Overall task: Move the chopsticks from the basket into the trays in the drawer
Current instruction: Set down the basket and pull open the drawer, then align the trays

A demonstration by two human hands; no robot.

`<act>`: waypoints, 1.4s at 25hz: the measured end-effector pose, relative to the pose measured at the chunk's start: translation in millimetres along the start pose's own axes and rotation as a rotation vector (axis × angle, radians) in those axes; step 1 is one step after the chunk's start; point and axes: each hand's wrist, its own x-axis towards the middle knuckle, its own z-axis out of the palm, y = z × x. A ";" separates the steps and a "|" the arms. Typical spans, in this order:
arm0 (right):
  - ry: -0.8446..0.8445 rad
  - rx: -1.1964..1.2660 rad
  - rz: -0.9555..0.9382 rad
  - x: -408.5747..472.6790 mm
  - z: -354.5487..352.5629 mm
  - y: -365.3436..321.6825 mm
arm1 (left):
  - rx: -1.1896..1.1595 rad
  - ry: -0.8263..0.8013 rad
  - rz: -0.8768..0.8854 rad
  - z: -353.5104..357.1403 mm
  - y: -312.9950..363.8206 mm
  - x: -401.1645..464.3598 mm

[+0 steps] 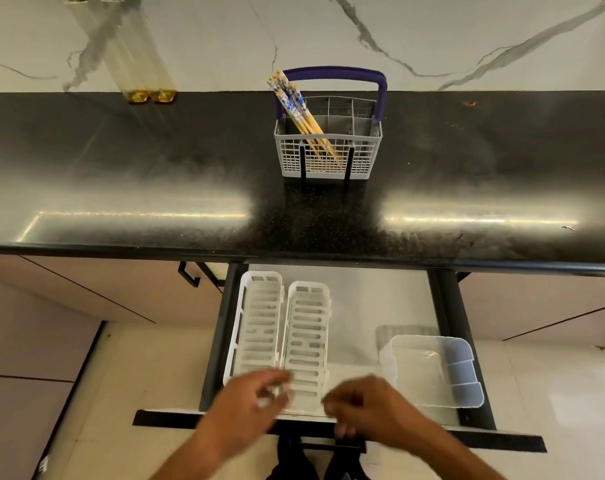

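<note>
Both hands hover over the drawer's [448, 306] front edge, blurred. The left hand [251, 403] and right hand [367, 405] have loosely curled fingers, holding nothing. Two white trays [283, 327] lie at the drawer's left. Chopsticks [303, 114] stand tilted in the basket [329, 157] on the counter [121, 168].

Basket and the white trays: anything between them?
Head view: only bare black countertop and its front edge separate the basket from the white trays in the drawer.

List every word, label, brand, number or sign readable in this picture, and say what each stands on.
None: no readable text anywhere.
The chopsticks in the basket bear a blue and white pattern, not letters.
The two white trays and the clear container in the drawer show no marking.
</note>
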 end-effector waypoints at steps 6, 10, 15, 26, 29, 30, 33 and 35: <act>0.436 -0.184 0.221 95.0 -2.6 -8.4 | 0.345 0.452 -0.253 -55.5 -59.1 100.8; 0.369 -0.281 0.348 117.2 16.3 9.0 | 0.398 0.329 -0.415 -65.7 -86.3 119.2; 0.436 -0.338 0.381 126.3 19.4 4.6 | 0.533 0.237 -0.338 -63.3 -100.1 137.1; 0.443 -0.336 0.425 110.0 19.2 19.5 | 0.426 0.155 -0.295 -33.6 -124.4 119.8; 0.435 -0.319 0.410 110.8 19.1 18.7 | 0.408 0.171 -0.276 -30.5 -124.2 121.8; 0.432 -0.323 0.408 111.8 18.3 18.5 | 0.401 0.174 -0.276 -29.1 -122.5 122.5; 0.421 -0.315 0.397 111.8 18.3 18.3 | 0.401 0.176 -0.279 -23.2 -120.6 125.8; 0.416 -0.327 0.385 110.5 19.0 19.0 | 0.418 0.169 -0.280 -22.8 -120.8 127.3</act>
